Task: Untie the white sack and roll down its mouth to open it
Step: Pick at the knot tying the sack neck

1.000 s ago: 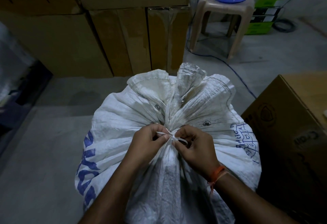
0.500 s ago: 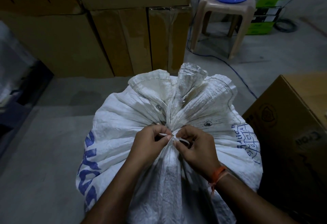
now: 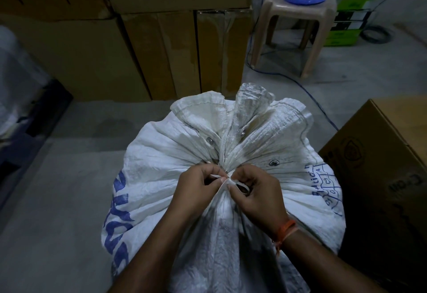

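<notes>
A full white woven sack (image 3: 166, 160) with blue print stands on the floor in front of me. Its mouth is gathered into a bunched neck, and the loose top (image 3: 251, 112) fans out beyond the neck. A thin white tie (image 3: 227, 178) is knotted around the neck. My left hand (image 3: 196, 188) pinches one strand of the tie on the left of the knot. My right hand (image 3: 256, 193), with an orange thread on the wrist, pinches the tie's loop on the right. Both hands rest on the sack.
Stacked cardboard boxes (image 3: 161, 45) stand right behind the sack. Another cardboard box (image 3: 379, 165) stands close on the right. A plastic stool (image 3: 298, 12) with a blue object on it is at the back right, and a cable (image 3: 312, 98) runs over the grey floor (image 3: 57, 200).
Both hands stay at the knot with only small finger movements on the tie. The sack's neck remains bunched and tied.
</notes>
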The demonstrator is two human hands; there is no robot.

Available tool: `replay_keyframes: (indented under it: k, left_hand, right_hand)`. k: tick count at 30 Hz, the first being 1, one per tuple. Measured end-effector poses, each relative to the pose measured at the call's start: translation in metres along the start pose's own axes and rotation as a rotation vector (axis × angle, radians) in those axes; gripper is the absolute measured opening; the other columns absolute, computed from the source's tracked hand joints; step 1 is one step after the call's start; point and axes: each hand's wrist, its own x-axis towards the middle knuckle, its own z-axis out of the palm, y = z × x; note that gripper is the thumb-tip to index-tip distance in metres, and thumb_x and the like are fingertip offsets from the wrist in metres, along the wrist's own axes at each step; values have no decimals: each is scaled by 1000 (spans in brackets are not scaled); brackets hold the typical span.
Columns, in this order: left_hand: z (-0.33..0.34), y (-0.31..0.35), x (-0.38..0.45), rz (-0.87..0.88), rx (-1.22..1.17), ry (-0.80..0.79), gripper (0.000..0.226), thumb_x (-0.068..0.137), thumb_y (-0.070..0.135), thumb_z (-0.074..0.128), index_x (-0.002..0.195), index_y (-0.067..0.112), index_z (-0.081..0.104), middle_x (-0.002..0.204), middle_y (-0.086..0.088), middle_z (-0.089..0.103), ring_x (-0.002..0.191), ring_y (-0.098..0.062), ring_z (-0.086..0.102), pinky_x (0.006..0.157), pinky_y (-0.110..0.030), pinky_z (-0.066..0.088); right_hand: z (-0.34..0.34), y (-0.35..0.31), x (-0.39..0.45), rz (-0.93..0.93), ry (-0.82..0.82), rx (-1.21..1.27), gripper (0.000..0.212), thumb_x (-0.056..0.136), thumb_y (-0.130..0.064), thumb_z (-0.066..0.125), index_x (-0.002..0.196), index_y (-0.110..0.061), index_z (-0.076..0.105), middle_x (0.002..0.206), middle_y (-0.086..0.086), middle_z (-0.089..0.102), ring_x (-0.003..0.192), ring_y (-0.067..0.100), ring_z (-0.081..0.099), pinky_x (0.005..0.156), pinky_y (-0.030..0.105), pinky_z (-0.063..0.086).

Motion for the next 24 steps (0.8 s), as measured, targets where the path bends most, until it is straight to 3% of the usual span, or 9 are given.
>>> replay_keyframes:
  k: [3,6,10,15,20,24]
  left_hand:
    - [-1,1,-1,-9,-25,0,9,93,19,79,88,26,81,80,3,81,76,-11,77,73,-30,59]
    - [-3,-1,0,-34,-78,4,4,92,21,79,90,25,80,81,-5,81,78,-23,77,74,-37,59]
    - [-4,-3,1,-42,-112,-21,10,84,32,74,90,25,78,81,-4,81,72,-15,72,71,-33,53]
    - [-3,-4,2,-36,-120,-21,12,80,35,72,88,28,77,79,-4,81,71,-13,70,71,-35,53]
    - [-1,-7,3,-22,-116,-7,11,80,36,72,87,28,77,82,-9,81,86,-36,76,83,-53,60]
    - [0,-7,2,0,-74,1,2,87,28,77,87,28,79,81,-5,81,84,-30,77,81,-49,61]
  right_hand:
    - [0,1,0,9,3,12,15,80,-16,81,76,-18,67,70,-6,65,68,8,63,63,32,52]
    - [1,2,0,22,-2,19,15,79,-16,80,75,-18,66,69,-6,64,67,7,62,62,27,50]
    - [0,3,0,29,-5,20,16,78,-14,81,74,-18,66,67,-10,62,64,4,60,62,17,44]
    - [0,3,1,20,-12,15,16,78,-14,80,74,-19,65,67,-10,60,65,4,59,62,19,44]
    - [0,4,1,14,-14,13,15,78,-14,79,74,-18,66,69,-9,63,67,5,61,63,23,49]
    - [0,4,1,9,-12,7,14,77,-15,79,74,-19,66,69,-9,62,67,3,60,63,20,47]
